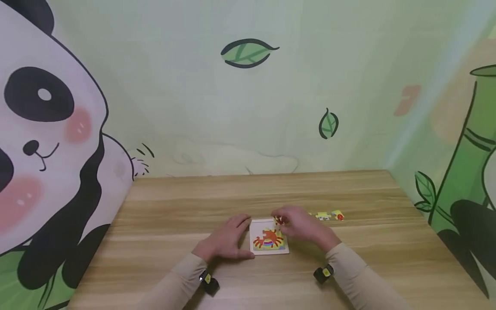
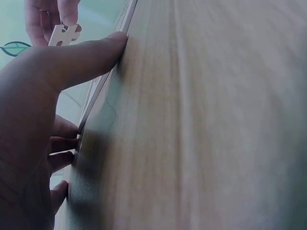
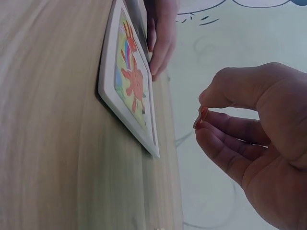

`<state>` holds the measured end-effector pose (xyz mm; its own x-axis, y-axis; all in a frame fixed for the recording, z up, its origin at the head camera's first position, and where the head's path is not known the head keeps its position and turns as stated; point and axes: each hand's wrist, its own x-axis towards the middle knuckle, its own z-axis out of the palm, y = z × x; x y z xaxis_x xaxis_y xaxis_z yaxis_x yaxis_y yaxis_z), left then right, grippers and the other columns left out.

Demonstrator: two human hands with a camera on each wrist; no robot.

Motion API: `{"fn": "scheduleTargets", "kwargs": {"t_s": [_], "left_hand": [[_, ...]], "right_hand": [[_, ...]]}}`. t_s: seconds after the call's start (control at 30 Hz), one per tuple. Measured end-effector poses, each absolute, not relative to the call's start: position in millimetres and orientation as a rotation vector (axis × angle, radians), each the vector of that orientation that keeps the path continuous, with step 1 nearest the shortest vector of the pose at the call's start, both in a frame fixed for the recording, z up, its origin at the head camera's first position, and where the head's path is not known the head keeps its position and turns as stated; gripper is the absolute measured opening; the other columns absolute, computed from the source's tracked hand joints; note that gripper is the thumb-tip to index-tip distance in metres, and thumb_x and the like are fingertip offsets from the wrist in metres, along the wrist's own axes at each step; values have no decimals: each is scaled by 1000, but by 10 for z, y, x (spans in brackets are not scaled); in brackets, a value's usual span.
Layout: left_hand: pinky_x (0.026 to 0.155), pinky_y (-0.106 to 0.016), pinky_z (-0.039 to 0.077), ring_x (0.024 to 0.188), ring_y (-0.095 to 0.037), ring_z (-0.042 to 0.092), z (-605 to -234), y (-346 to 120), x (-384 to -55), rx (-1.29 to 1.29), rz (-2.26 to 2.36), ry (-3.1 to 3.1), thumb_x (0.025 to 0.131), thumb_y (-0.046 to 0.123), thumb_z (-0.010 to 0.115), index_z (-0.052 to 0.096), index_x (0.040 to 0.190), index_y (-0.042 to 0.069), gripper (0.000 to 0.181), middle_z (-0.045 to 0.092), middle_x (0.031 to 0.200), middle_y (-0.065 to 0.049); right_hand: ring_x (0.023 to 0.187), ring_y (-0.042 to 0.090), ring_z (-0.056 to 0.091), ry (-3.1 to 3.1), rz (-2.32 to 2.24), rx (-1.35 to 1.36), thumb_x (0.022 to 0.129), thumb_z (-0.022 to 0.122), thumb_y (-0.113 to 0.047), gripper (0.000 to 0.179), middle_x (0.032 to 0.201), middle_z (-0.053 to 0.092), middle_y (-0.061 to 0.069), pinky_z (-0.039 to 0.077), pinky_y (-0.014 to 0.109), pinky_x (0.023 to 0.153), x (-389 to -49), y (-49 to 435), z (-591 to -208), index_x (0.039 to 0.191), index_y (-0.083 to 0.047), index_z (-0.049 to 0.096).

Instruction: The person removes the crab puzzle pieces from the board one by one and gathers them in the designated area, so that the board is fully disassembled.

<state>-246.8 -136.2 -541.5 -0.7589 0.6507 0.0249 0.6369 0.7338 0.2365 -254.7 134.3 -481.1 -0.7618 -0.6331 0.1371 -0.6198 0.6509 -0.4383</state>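
A small square jigsaw tray [image 1: 260,226] with a pale border lies on the table, partly filled with a picture of an orange crab [image 1: 272,237]. Its upper left part shows bare white. My left hand [image 1: 228,241] rests along the tray's left side, thumb at the lower left corner and fingertips against the edge. Over the upper right corner, my right hand [image 1: 300,224] pinches a jigsaw piece [image 3: 199,118] between thumb and fingers. The left wrist view shows the pale side of this piece [image 2: 61,36], held clear above the tray.
Right of the tray, beyond my right hand, several loose jigsaw pieces [image 1: 322,216] lie in a row, one with a red spot [image 1: 338,215]. The wooden table [image 1: 174,206] meets a painted wall [image 1: 186,107] at its far edge.
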Motion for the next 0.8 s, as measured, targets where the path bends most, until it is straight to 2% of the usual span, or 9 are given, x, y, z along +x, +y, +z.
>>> {"fn": "scheduleTargets", "kwargs": {"t_s": [0.23, 0.47, 0.8], "left_hand": [[119, -44, 27, 143, -29, 32, -5456, -1354, -2515, 1091, 360, 2882, 73, 74, 64, 33, 150, 3, 109, 34, 154, -13], [118, -44, 30, 142, -28, 33, -5436, -1294, -2561, 1097, 387, 2889, 74, 74, 63, 33, 150, 5, 107, 33, 155, -11], [120, -43, 25, 145, -26, 29, -5452, -1357, -2504, 1022, 303, 2859, 75, 75, 61, 29, 152, 6, 108, 30, 157, -9]], "right_hand": [[89, 18, 66, 2850, -739, -1093, 82, 68, -4, 38, 99, 69, 5, 59, 31, 77, -2566, 1470, -4803, 120, 0, 65], [89, 17, 65, 2907, -694, -971, 83, 69, -4, 38, 100, 69, 4, 58, 32, 77, -2565, 1635, -4718, 120, -2, 65], [91, 15, 63, 2882, -710, -915, 82, 69, -4, 40, 102, 68, 2, 57, 31, 80, -2507, 1744, -4779, 123, -2, 64]]}}
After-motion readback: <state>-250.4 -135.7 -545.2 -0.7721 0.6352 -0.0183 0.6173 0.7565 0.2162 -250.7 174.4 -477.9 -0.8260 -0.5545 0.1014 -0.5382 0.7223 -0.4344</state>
